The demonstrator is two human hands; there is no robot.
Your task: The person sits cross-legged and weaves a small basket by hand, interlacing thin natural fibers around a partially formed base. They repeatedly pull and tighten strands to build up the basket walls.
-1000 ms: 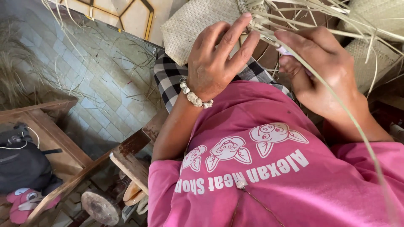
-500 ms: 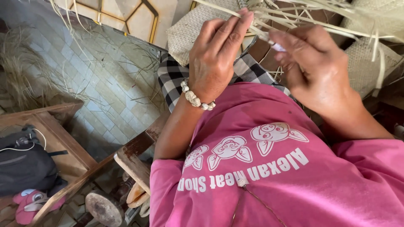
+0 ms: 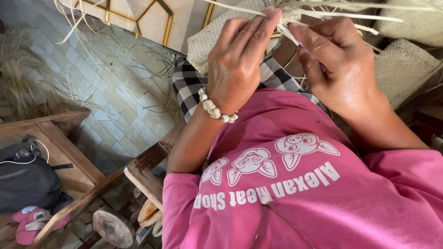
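So I'm looking down at both hands up top: my left hand [image 3: 237, 64] and right hand [image 3: 339, 64] are pinching pale straw strips [image 3: 323, 16] between fingertips, right above the woven mat [image 3: 212, 39] (bead bracelet [image 3: 216, 108] on the left wrist). A black bag [image 3: 25, 182] sits on the wooden bench [image 3: 69, 152].

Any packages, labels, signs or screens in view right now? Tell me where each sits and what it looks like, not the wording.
Printed shirt design: on the front of the pink shirt, below the hands; white lettering under three white cartoon pig faces, upside down to the camera.
Pink cartoon-face item: bottom left, below the black bag; white eyes, kind unclear.
No packages, signs or screens in view.
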